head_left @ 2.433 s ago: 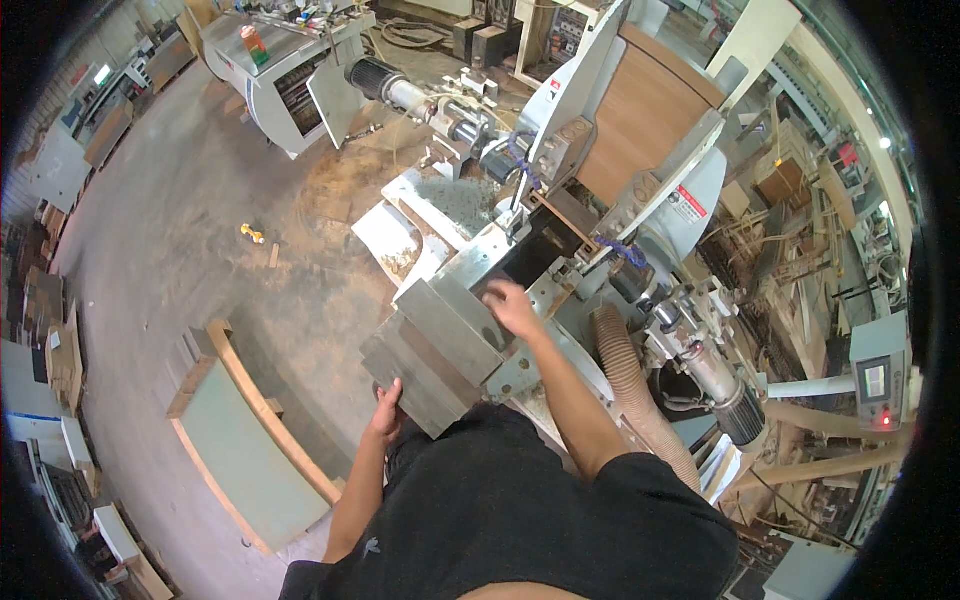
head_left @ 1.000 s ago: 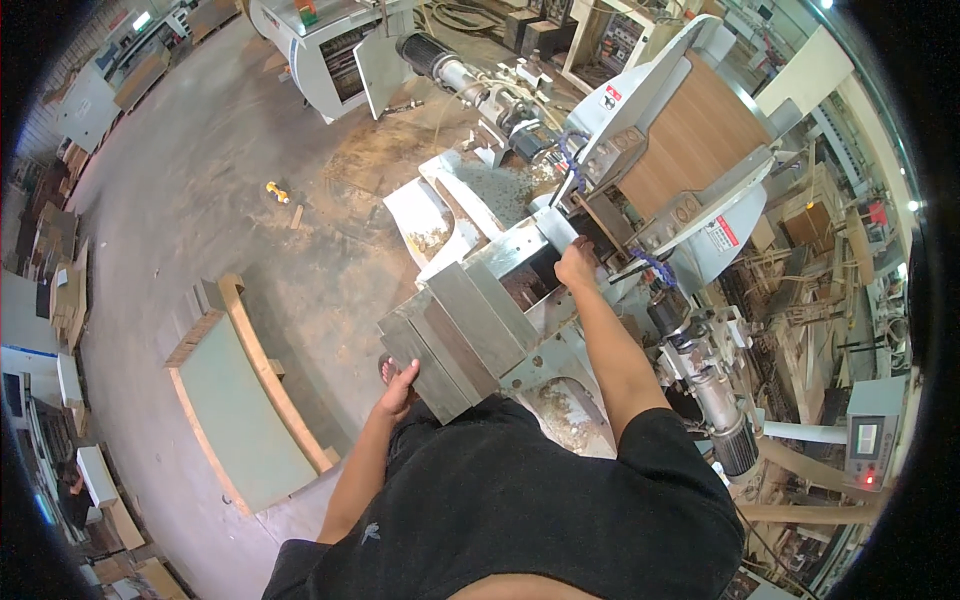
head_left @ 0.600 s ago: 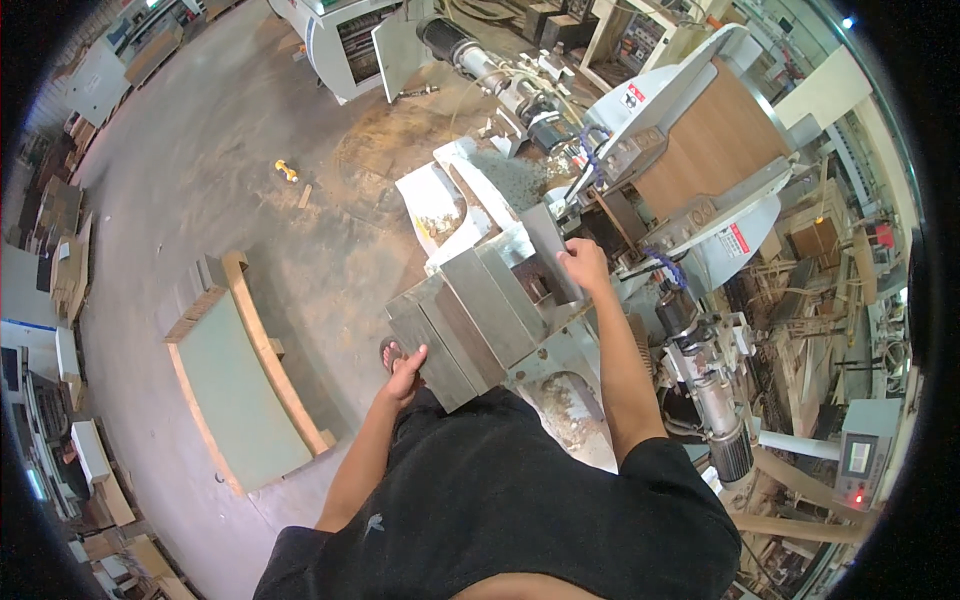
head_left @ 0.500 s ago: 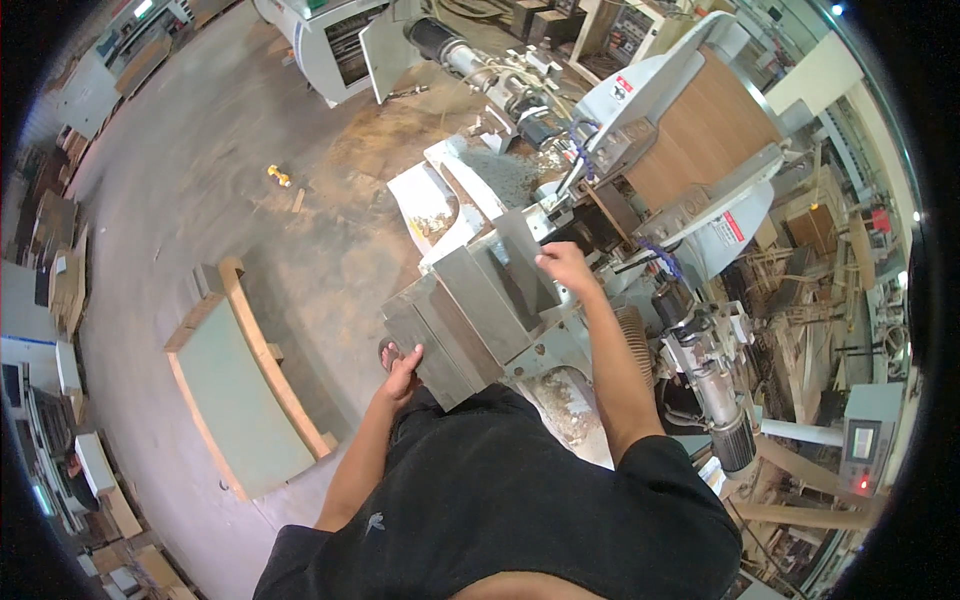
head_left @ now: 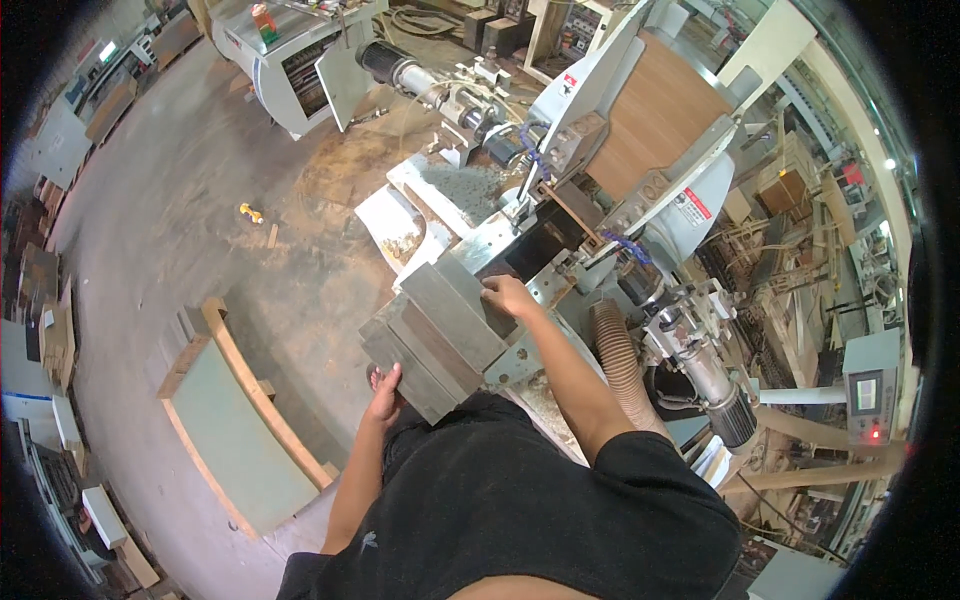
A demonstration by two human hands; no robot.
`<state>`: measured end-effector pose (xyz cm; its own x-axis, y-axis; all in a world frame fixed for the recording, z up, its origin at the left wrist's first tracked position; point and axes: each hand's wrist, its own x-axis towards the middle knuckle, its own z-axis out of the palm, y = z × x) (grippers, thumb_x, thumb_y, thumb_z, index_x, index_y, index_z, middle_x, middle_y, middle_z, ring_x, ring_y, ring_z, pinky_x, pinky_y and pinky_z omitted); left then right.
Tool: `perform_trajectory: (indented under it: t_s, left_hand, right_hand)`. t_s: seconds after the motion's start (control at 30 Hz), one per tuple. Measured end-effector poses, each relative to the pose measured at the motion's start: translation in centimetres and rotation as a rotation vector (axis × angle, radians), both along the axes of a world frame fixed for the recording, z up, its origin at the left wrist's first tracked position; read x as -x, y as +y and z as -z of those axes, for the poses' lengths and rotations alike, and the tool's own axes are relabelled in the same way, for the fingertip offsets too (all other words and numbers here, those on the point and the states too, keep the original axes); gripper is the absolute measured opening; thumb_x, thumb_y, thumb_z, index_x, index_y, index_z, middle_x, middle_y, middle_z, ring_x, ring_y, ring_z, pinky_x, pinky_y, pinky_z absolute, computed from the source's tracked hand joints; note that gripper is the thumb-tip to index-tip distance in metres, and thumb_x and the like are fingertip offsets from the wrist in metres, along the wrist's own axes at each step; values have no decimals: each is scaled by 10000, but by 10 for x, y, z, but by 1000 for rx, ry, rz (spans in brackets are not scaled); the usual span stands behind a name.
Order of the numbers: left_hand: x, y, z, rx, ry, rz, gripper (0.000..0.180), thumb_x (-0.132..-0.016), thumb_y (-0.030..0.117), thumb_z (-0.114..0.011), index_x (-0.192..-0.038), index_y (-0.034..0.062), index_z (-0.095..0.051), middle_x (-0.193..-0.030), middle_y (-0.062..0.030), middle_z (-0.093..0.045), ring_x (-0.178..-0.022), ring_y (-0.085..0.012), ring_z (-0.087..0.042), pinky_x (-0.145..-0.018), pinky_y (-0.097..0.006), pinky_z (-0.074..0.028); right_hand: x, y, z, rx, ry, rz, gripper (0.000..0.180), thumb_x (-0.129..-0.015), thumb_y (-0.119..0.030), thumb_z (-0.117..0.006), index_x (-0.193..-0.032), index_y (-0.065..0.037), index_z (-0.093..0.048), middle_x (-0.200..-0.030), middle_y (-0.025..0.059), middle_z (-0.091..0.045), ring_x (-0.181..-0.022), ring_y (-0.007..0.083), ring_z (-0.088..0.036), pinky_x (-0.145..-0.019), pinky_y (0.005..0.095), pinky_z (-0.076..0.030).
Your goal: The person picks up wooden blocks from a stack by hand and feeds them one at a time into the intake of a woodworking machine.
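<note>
Several flat, dark grey rectangular boards (head_left: 425,362) lie overlapped in front of my body, at the near end of a white machine. My left hand (head_left: 383,400) grips their near-left edge, with the thumb up along the side and the fingers partly hidden. My right hand (head_left: 508,297) is closed on the right edge of the uppermost grey board (head_left: 455,303), which lies over the others. Its fingertips are partly out of sight. Behind that hand is the machine's dark, open channel (head_left: 548,236).
A wood-framed curved panel (head_left: 240,430) stands on the floor at left. Motors (head_left: 715,385), a ribbed hose (head_left: 620,355) and a control box (head_left: 872,390) crowd the right side. Wood offcuts (head_left: 800,290) are heaped beyond. A small yellow object (head_left: 251,213) lies on the floor.
My right hand has drawn its grey board back from over the machine's channel, left and toward me, onto the other boards. The left hand stays at their edge. The whole view has shifted slightly.
</note>
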<state>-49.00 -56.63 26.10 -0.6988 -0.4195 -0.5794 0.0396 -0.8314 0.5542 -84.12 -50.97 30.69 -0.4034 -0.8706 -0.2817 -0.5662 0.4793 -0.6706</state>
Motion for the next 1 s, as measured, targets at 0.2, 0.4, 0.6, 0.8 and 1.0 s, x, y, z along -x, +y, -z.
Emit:
perform_trajectory:
  t_s: [0.2,0.4,0.6,0.8,1.0]
  left_hand:
    - [0,6,-16,116,-71,29,701,-892,543,-489,-1385,67,-341,-1374,-112,-421,-1247,-281,-423,-1036,-452,-342]
    - [0,2,-1,63,-106,8,699,-885,547,-499,-1376,70,-356,-1360,-107,-439,-1239,-275,-434,-1034,-459,-344]
    - [-1,4,-3,59,-109,-4,691,-879,545,-511,-1359,64,-382,-1342,-112,-459,-1219,-282,-452,-1028,-454,-354]
    - [-4,4,5,78,-110,-37,708,-869,548,-526,-1353,51,-384,-1345,-115,-458,-1224,-285,-448,-1032,-450,-351]
    - [-1,4,-5,60,-94,-6,712,-862,551,-536,-1348,50,-392,-1333,-112,-470,-1213,-275,-459,-1030,-444,-354]
  right_hand:
    - [-14,31,5,-68,-57,369,519,-779,-480,-621,-994,-11,-675,-999,182,-663,-950,337,-625,-841,399,-478]
    - [-13,43,15,-43,-184,415,548,-777,-513,-631,-987,-9,-681,-977,191,-667,-913,312,-640,-806,383,-485]
    - [-14,46,12,-26,-282,453,468,-788,-421,-657,-985,4,-677,-924,170,-678,-831,265,-653,-756,359,-490]
    - [-19,44,-8,-85,-381,489,465,-795,-403,-655,-1002,13,-667,-924,156,-680,-834,250,-651,-760,341,-486]
    - [-16,46,5,-28,-327,449,462,-799,-383,-656,-1022,22,-656,-932,155,-680,-848,234,-650,-764,333,-488]
